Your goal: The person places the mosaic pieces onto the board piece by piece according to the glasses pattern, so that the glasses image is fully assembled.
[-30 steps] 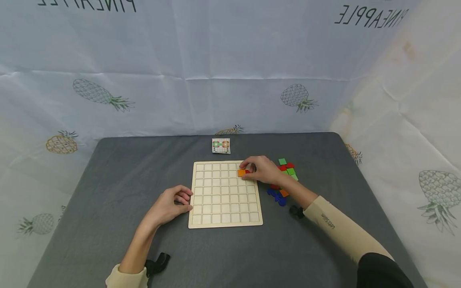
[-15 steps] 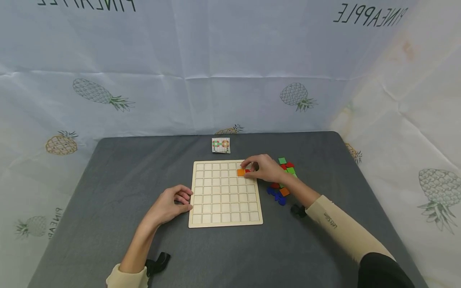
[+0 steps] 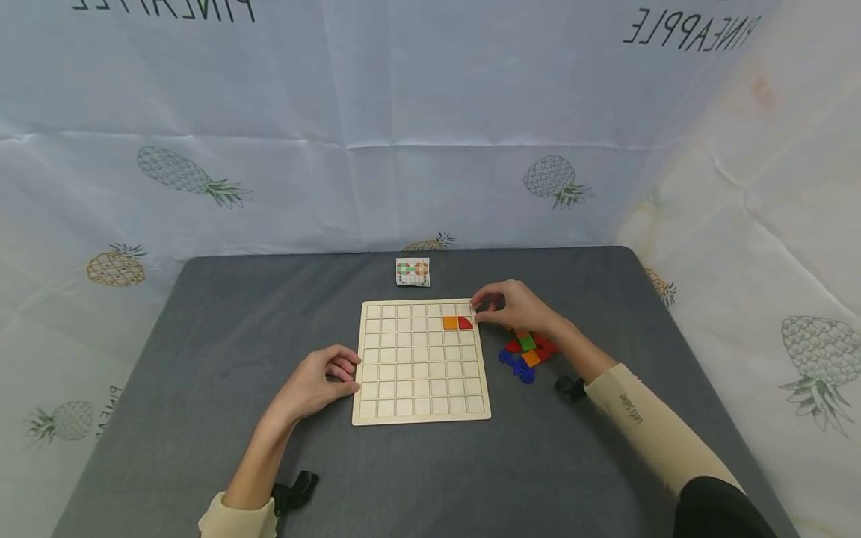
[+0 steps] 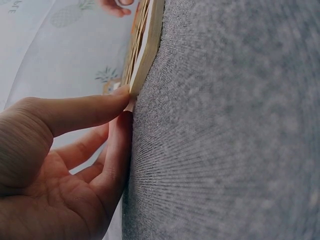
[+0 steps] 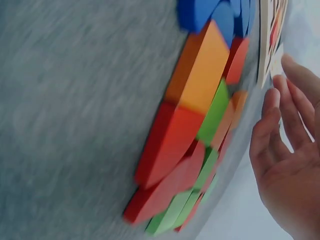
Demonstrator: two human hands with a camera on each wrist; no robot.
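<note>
A pale wooden grid board lies on the grey table. In its second row sit an orange square tile and, right of it, a red quarter-round tile. My right hand hovers at the board's upper right corner, fingers relaxed and holding nothing; in the right wrist view the right hand is beside the board's edge. My left hand rests at the board's left edge. In the left wrist view the thumb touches the board's edge.
A heap of red, green, orange and blue tiles lies right of the board, seen close up as the tile heap. A small pattern card lies beyond the board. Fabric with pineapple print walls the table.
The right hand let go of the red tile, which now lies next to the orange one. That hand drew back rightward to the board's corner. The left hand stayed put.
</note>
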